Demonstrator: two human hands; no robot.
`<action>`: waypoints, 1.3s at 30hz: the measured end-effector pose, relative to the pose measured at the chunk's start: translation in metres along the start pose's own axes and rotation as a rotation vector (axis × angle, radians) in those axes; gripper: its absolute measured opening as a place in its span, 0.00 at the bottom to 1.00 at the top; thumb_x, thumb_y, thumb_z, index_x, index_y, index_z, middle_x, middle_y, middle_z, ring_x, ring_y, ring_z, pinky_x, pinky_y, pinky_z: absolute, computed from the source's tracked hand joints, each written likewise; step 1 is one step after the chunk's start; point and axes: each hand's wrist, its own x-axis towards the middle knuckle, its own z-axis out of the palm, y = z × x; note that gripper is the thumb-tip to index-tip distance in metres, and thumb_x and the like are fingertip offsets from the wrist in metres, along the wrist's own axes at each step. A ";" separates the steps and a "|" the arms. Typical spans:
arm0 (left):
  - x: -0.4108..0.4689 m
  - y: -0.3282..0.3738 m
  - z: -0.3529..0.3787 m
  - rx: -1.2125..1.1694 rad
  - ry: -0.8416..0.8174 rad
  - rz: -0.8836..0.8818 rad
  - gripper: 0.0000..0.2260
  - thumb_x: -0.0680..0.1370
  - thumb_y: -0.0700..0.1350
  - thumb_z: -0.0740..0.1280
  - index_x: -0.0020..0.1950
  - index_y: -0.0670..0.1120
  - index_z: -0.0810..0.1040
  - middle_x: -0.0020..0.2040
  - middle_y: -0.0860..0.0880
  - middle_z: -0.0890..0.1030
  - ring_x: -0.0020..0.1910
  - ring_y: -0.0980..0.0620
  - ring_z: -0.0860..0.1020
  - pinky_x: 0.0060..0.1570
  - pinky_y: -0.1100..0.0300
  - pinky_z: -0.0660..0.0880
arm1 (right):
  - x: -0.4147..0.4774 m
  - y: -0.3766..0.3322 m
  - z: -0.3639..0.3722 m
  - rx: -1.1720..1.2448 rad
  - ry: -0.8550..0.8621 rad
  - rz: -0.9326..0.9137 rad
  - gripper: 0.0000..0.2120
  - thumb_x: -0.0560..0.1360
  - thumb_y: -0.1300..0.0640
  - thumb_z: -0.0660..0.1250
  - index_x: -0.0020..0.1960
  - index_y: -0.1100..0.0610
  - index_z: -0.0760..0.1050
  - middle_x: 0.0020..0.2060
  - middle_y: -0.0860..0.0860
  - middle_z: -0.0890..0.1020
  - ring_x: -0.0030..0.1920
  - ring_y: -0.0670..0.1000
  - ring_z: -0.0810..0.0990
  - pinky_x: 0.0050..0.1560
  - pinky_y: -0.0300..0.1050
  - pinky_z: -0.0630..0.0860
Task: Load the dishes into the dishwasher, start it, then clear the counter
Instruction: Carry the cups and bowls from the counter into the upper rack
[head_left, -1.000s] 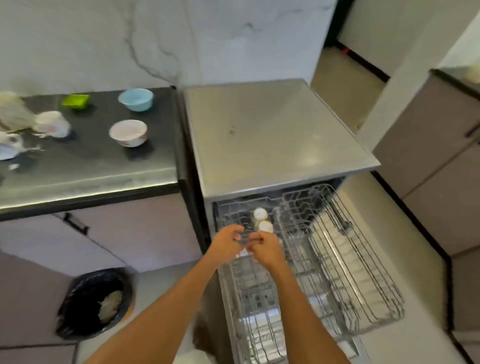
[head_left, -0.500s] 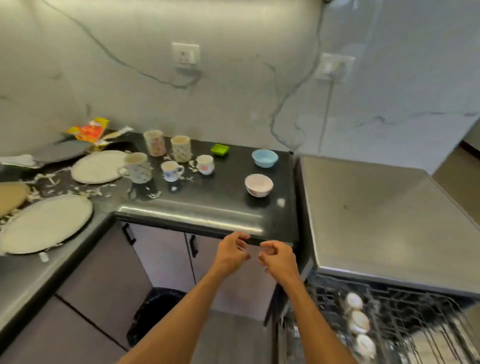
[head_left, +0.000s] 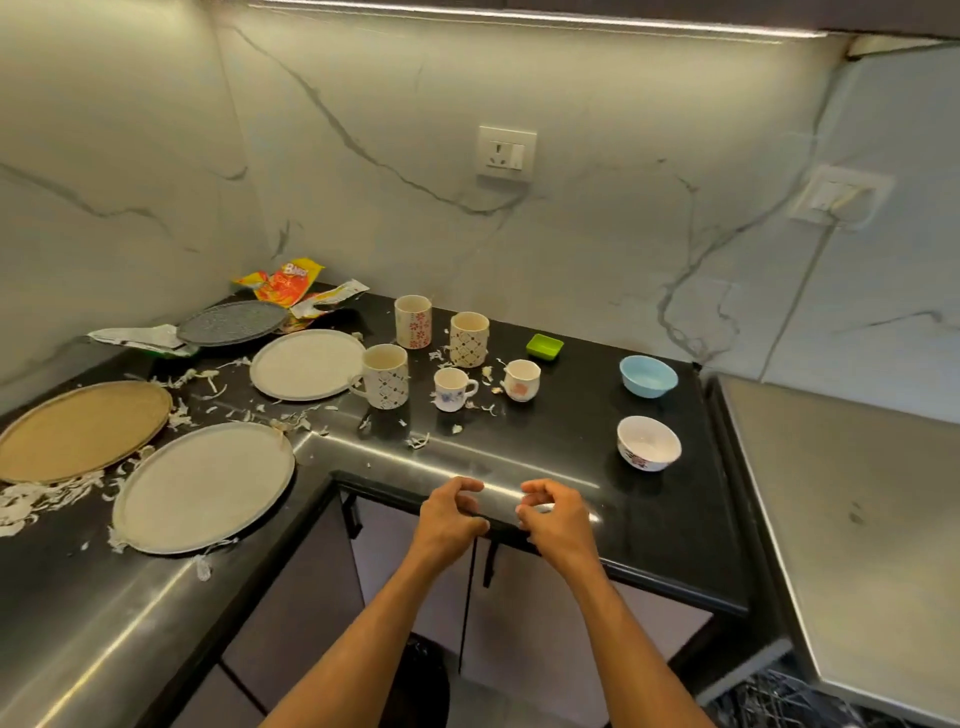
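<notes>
where the l-shaped black table (head_left: 649, 530) turns its inner corner, both hands hover over the front edge. the left hand (head_left: 449, 519) and right hand (head_left: 558, 522) are close together but apart, fingers loosely half curled, holding nothing. beyond them lies a bare strip of table, widest between the cups and the 2 bowls. the white bowl (head_left: 648, 442) is nearest, ahead and right of the right hand, near the table's right edge where the steel dishwasher top (head_left: 857, 493) meets it. the blue bowl (head_left: 648, 375) stands behind it, close to the wall. ahead of the left hand stand a patterned mug (head_left: 385, 375), 2 small cups (head_left: 453, 388) and, behind them, 2 tall mugs (head_left: 469, 339), with a green dish (head_left: 544, 346) beside those. well to the left, a large pale plate (head_left: 203, 486) lies close to the inner edge, 3 other plates (head_left: 307, 364) lie beyond it, and pale scraps (head_left: 418, 441) are scattered around. a wire rack (head_left: 779, 696) shows at bottom right.
</notes>
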 end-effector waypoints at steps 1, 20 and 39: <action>0.004 -0.001 -0.003 -0.003 0.000 -0.004 0.20 0.70 0.37 0.73 0.59 0.50 0.76 0.49 0.49 0.79 0.47 0.56 0.79 0.38 0.71 0.73 | 0.005 -0.004 0.005 -0.010 -0.001 -0.004 0.11 0.72 0.64 0.70 0.53 0.54 0.79 0.44 0.50 0.82 0.38 0.49 0.84 0.42 0.48 0.83; 0.194 0.039 0.026 0.028 -0.055 -0.028 0.40 0.66 0.37 0.76 0.74 0.49 0.63 0.70 0.46 0.71 0.67 0.49 0.71 0.65 0.54 0.71 | 0.204 -0.011 -0.001 -0.046 0.049 0.068 0.16 0.69 0.66 0.71 0.54 0.52 0.78 0.49 0.49 0.80 0.50 0.49 0.79 0.50 0.41 0.75; 0.285 0.063 0.052 0.111 -0.022 -0.074 0.35 0.67 0.35 0.72 0.72 0.51 0.66 0.67 0.49 0.75 0.65 0.50 0.72 0.65 0.54 0.70 | 0.302 0.000 -0.003 0.012 -0.146 0.036 0.33 0.63 0.64 0.80 0.66 0.52 0.75 0.60 0.49 0.81 0.58 0.47 0.76 0.60 0.41 0.72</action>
